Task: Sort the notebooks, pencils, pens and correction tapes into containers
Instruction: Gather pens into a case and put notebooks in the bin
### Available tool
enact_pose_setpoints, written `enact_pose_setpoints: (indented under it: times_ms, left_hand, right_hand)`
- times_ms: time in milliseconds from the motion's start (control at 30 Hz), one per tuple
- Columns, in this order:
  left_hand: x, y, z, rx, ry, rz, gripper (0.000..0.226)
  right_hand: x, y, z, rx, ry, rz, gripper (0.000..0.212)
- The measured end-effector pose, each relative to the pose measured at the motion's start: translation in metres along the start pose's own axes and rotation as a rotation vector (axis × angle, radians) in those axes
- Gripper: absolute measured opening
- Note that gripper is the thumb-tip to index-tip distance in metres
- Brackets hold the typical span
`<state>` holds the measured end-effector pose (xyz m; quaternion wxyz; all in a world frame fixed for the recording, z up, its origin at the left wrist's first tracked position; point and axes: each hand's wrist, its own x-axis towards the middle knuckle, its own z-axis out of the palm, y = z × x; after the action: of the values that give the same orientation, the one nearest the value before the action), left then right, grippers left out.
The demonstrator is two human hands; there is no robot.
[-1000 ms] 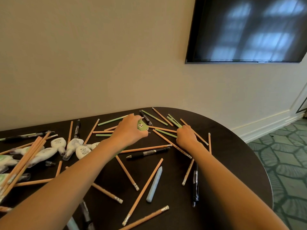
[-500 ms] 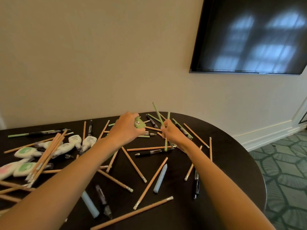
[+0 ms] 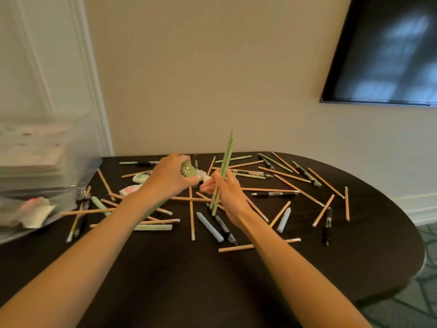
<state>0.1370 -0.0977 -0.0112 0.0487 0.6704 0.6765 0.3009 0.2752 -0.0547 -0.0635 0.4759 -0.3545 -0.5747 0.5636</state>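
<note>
- The right grip is clenched round a small bundle of green pencils, held above the table towards the middle of its far edge. Their long axis stands nearly upright, with the tops leaning slightly right.
- The left grip grasps a green correction tape (panda print), just beside the bundle.
- The clear containers, which are blurred, sit at the table's left edge, left of both grips. The left grip is nearer.
- The bundle probably has to travel left past the other arm. I cannot tell which container suits it.
</note>
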Motion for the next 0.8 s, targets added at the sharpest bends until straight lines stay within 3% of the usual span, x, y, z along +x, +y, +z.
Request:
enact_pose_setpoints:
  times_ms: [300, 567, 667, 733, 800]
  left_hand:
    - [-0.038, -0.054, -0.024, -0.006, -0.002, -0.086, 0.058]
    - [-0.039, -0.068, -0.017, -0.057, 0.012, -0.038, 0.057]
    - [-0.035, -0.07, -0.017, -0.095, 0.055, -0.052, 0.049]
    - [-0.033, -0.073, -0.017, -0.099, 0.046, -0.025, 0.05]
    - [-0.032, -0.075, -0.02, -0.131, 0.019, 0.004, 0.052]
  right_hand:
    - [-0.011, 0.021, 0.071, -0.089, -0.024, -0.021, 0.011]
    - [-0.011, 0.043, 0.071, -0.306, -0.056, 0.062, 0.014]
    - [-0.005, 0.031, 0.064, -0.256, -0.104, 0.101, 0.018]
    - [-0.002, 0.015, 0.058, -0.26, -0.149, 0.047, 0.017]
    - [0.001, 0.003, 0.05, -0.443, -0.187, -0.055, 0.016]
